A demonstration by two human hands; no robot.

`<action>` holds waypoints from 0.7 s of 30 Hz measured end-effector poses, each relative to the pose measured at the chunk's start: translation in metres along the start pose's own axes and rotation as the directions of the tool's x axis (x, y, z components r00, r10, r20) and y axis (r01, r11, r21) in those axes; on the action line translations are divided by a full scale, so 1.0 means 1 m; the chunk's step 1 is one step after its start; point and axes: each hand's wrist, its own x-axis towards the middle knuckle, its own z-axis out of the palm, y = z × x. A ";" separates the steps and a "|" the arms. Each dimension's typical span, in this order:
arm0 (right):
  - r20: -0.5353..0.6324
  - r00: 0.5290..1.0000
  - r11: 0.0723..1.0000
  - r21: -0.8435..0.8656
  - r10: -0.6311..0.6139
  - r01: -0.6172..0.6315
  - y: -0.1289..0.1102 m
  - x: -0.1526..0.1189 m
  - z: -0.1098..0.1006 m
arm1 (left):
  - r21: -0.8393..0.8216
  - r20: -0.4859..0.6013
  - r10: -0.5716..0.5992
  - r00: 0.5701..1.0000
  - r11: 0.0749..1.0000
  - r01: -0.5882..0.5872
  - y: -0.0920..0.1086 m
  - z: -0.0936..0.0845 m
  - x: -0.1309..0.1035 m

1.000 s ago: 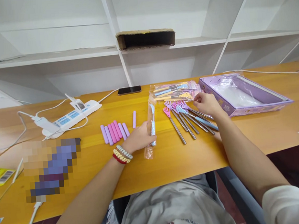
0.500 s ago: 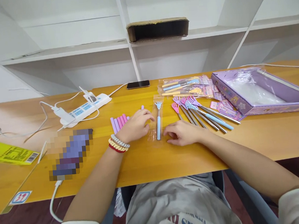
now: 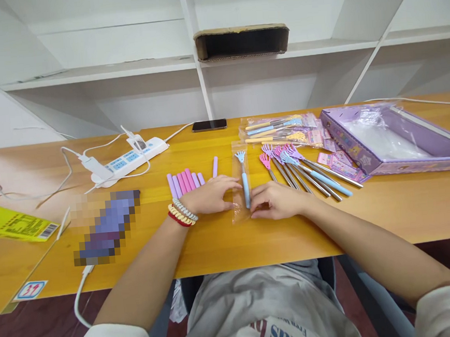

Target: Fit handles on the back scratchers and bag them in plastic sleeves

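Note:
A back scratcher [image 3: 245,185] with a light blue claw and blue handle lies inside a clear plastic bag [image 3: 238,214] on the table. My left hand [image 3: 209,194] is on its left, thumb and fingers apart, fingertips touching the bag's edge. My right hand [image 3: 276,200] has curled fingers closed at the bag's lower right edge, beside the handle. Loose back scratchers [image 3: 307,175] with pink, purple and blue claws and metal rods lie right of my right hand. Several pink and purple handle sleeves [image 3: 185,181] are lined up behind my left hand, partly hidden by it.
Bagged scratchers [image 3: 276,130] lie at the back, beside a purple display box [image 3: 407,164]. Leftward are a power strip [image 3: 131,160] with cables, a pixelated phone [image 3: 110,227] and a yellow packet [image 3: 14,221]. Another phone [image 3: 209,125] lies near the shelf; a cardboard box [image 3: 241,30] sits on it.
The bagged scratcher has shifted slightly right and its handle now slants. My left hand has moved right to the bag's edge, uncovering more sleeves. My right hand now meets the other edge.

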 end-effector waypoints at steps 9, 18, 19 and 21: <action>-0.061 0.975 0.949 0.253 0.212 -0.190 0.006 -0.003 -0.008 | -0.262 0.012 0.099 0.995 0.961 -0.092 0.012 -0.011 -0.004; -0.058 0.914 0.913 0.111 0.401 -0.393 0.014 -0.003 -0.010 | -0.380 -0.125 -0.088 0.988 0.924 0.034 0.014 0.016 0.018; -0.063 0.912 0.913 0.076 0.406 -0.401 0.015 -0.003 -0.010 | -0.361 -0.155 -0.103 0.982 0.932 0.040 0.014 0.018 0.019; -0.071 0.908 0.911 0.016 0.413 -0.413 0.015 -0.004 -0.011 | -0.315 -0.202 -0.126 0.971 0.947 0.057 0.015 0.021 0.022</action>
